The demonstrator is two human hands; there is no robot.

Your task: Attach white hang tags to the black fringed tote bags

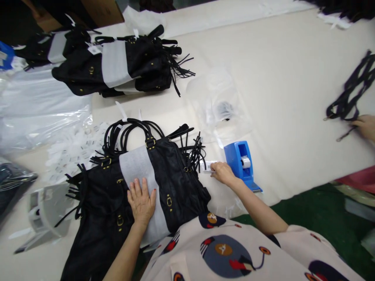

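Note:
A black handbag [181, 179] with brass buckles, fringed tassels and looped handles lies on the table before me. Around its middle runs a light grey paper band [136, 162]. My left hand [142, 201] rests flat on that band, fingers stretched out. To the bag's right, my right hand [223, 173] has its fingers closed at the end of a small clear strip with a white label [206, 166], by the tassels. A blue tape dispenser [238, 162] stands just beside my right hand, its roll showing.
Behind lie more banded black handbags [143, 62]. Clear plastic sleeves [43, 101] and white tags [79, 150] spread at the left, near a grey tape dispenser [48, 212]. A clear bag [218, 97] lies mid-table. Another person's hand [367, 127] touches black straps [348, 95] at the right.

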